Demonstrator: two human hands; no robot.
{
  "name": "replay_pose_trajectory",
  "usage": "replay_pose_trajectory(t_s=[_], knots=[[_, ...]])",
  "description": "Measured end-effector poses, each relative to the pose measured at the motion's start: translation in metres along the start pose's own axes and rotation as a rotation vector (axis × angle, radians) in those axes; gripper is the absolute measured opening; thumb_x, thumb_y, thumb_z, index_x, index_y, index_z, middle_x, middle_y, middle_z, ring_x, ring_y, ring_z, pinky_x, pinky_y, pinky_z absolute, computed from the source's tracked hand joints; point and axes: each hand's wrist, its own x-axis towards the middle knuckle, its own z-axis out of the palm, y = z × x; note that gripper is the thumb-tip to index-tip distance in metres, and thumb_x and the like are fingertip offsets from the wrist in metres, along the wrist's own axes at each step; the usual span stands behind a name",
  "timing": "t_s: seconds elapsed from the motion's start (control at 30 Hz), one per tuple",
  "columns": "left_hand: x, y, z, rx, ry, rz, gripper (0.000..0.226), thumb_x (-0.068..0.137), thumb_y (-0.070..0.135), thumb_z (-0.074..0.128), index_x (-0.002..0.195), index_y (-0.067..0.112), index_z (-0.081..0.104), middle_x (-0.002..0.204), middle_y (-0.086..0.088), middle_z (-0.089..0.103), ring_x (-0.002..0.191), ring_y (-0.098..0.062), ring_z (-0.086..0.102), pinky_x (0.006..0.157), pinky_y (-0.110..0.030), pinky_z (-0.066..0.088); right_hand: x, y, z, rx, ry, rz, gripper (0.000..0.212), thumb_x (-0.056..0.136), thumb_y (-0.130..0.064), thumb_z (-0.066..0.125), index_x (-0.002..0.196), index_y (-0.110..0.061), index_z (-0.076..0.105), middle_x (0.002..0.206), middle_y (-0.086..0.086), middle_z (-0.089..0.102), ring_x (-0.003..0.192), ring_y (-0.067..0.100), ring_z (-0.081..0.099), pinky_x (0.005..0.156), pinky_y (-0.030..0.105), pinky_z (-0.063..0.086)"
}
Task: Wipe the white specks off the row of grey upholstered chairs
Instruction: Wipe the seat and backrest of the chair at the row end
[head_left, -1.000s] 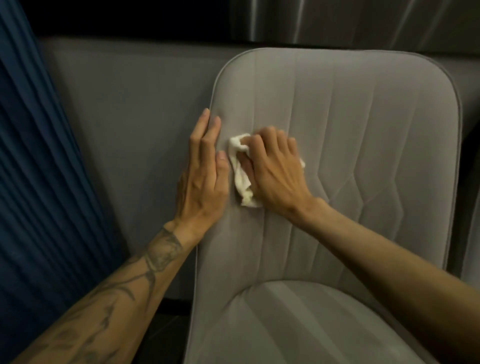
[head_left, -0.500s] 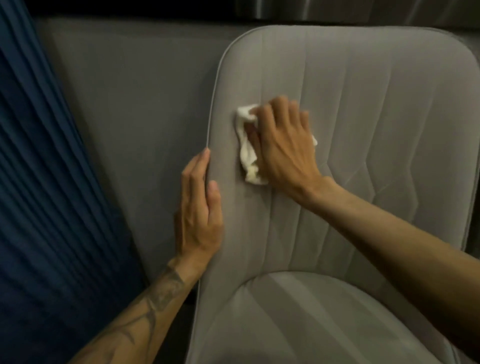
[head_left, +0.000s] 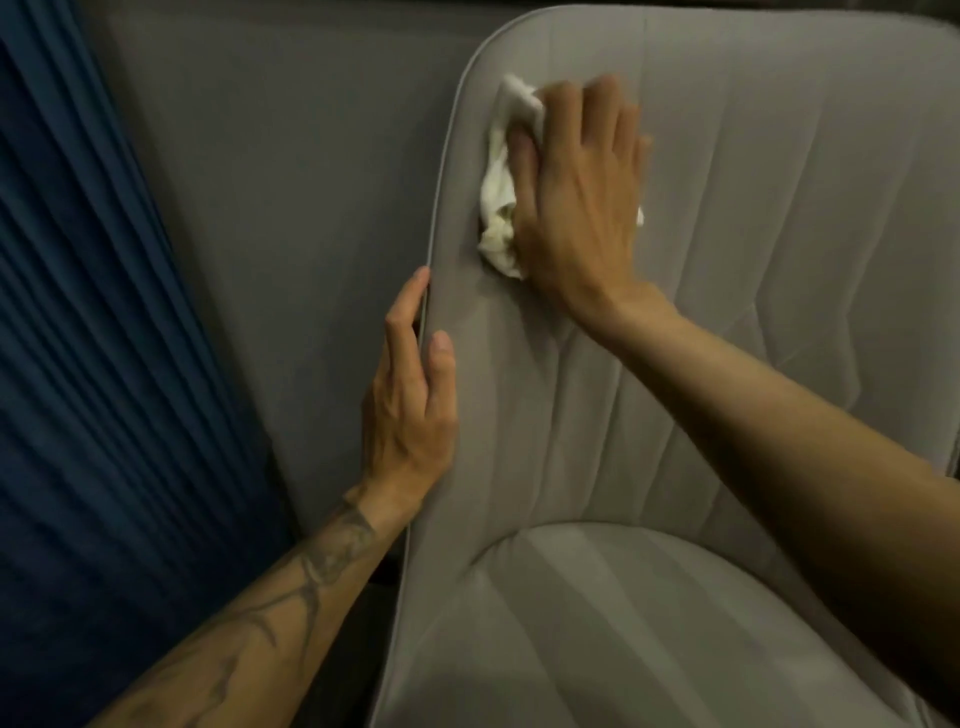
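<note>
A grey upholstered chair (head_left: 753, 338) with stitched seams fills the right of the view, backrest above and seat below. My right hand (head_left: 576, 202) presses a crumpled white cloth (head_left: 501, 187) flat against the upper left of the backrest. My left hand (head_left: 410, 400) clasps the backrest's left edge lower down, thumb on the front face and fingers behind the piping. I cannot make out white specks in this dim light.
A grey padded wall panel (head_left: 291, 182) stands behind the chair at left. A pleated dark blue curtain (head_left: 88, 364) hangs along the left side. A dark gap shows below between chair and panel.
My right hand has slid the cloth up the backrest toward its top left corner. My left hand has dropped lower along the chair's left edge.
</note>
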Motion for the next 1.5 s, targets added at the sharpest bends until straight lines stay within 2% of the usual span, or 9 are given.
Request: replay_pose_trajectory(t_s=[0.2, 0.3, 0.43, 0.63, 0.83, 1.03, 1.27, 1.4, 1.5], knots=[[-0.002, 0.002, -0.001, -0.019, -0.034, -0.057, 0.047, 0.109, 0.039, 0.036, 0.152, 0.021, 0.033, 0.143, 0.002, 0.054, 0.116, -0.010, 0.060, 0.090, -0.004, 0.042, -0.083, -0.005, -0.026, 0.116, -0.302, -0.235, 0.027, 0.101, -0.034, 0.048, 0.107, -0.011, 0.060, 0.105, 0.013, 0.055, 0.091, 0.032, 0.051, 0.079, 0.044, 0.039], [-0.011, -0.001, -0.006, 0.004, -0.077, -0.079, 0.049, 0.107, 0.045, 0.033, 0.153, 0.028, 0.028, 0.150, -0.009, 0.053, 0.124, -0.021, 0.061, 0.098, -0.021, 0.050, -0.036, 0.000, -0.016, 0.031, -0.226, -0.326, 0.028, 0.101, -0.038, 0.046, 0.105, -0.012, 0.058, 0.102, 0.015, 0.056, 0.089, 0.032, 0.053, 0.077, 0.041, 0.036], [-0.015, -0.002, -0.008, -0.018, -0.097, -0.133, 0.049, 0.107, 0.047, 0.033, 0.153, 0.033, 0.027, 0.153, -0.006, 0.051, 0.129, -0.021, 0.059, 0.101, -0.043, 0.053, -0.012, -0.011, 0.000, 0.006, -0.038, -0.074, 0.025, 0.098, -0.036, 0.047, 0.107, -0.015, 0.059, 0.105, 0.011, 0.056, 0.092, 0.030, 0.053, 0.078, 0.040, 0.036], [-0.014, 0.000, -0.008, -0.035, -0.073, -0.127, 0.053, 0.107, 0.044, 0.034, 0.155, 0.021, 0.033, 0.150, -0.009, 0.054, 0.129, -0.026, 0.061, 0.101, -0.050, 0.053, -0.100, -0.002, -0.024, 0.144, -0.315, -0.281, 0.028, 0.101, -0.034, 0.047, 0.108, -0.011, 0.060, 0.107, 0.014, 0.056, 0.091, 0.031, 0.051, 0.080, 0.042, 0.038], [-0.014, -0.004, -0.006, -0.025, -0.067, -0.106, 0.047, 0.109, 0.043, 0.035, 0.153, 0.027, 0.031, 0.152, -0.007, 0.051, 0.129, -0.023, 0.060, 0.103, -0.037, 0.052, -0.075, 0.005, -0.002, 0.038, -0.096, -0.035, 0.019, 0.101, -0.035, 0.044, 0.110, -0.019, 0.048, 0.106, 0.013, 0.054, 0.093, 0.030, 0.049, 0.081, 0.042, 0.036], [-0.012, -0.006, -0.006, -0.050, -0.049, -0.105, 0.046, 0.109, 0.037, 0.036, 0.152, 0.021, 0.034, 0.148, -0.008, 0.054, 0.125, -0.023, 0.062, 0.099, -0.043, 0.054, -0.191, -0.006, -0.029, 0.239, -0.411, -0.102, 0.016, 0.099, -0.029, 0.048, 0.113, -0.020, 0.044, 0.110, 0.009, 0.052, 0.090, 0.027, 0.049, 0.080, 0.042, 0.040], [-0.012, -0.011, -0.005, -0.041, -0.051, -0.070, 0.048, 0.110, 0.036, 0.035, 0.154, 0.016, 0.034, 0.151, -0.010, 0.053, 0.131, -0.021, 0.058, 0.105, -0.031, 0.050, -0.147, -0.017, -0.007, 0.215, -0.197, 0.146, 0.018, 0.101, -0.031, 0.045, 0.112, -0.018, 0.047, 0.110, 0.008, 0.052, 0.095, 0.024, 0.047, 0.081, 0.040, 0.039], [-0.013, -0.012, -0.004, -0.017, -0.020, -0.023, 0.044, 0.111, 0.029, 0.036, 0.153, 0.013, 0.036, 0.147, -0.009, 0.054, 0.121, -0.003, 0.055, 0.096, -0.006, 0.041, -0.197, -0.024, -0.022, 0.259, -0.336, 0.136, 0.018, 0.100, -0.028, 0.046, 0.111, -0.014, 0.051, 0.109, 0.009, 0.052, 0.093, 0.026, 0.047, 0.082, 0.043, 0.040], [-0.012, -0.009, -0.006, -0.015, -0.035, -0.073, 0.043, 0.111, 0.035, 0.035, 0.152, 0.023, 0.034, 0.148, -0.004, 0.054, 0.117, -0.005, 0.058, 0.091, -0.004, 0.040, -0.240, -0.031, -0.045, 0.254, -0.553, 0.091, 0.017, 0.101, -0.030, 0.043, 0.108, -0.016, 0.051, 0.106, 0.007, 0.050, 0.091, 0.027, 0.047, 0.080, 0.044, 0.042]])
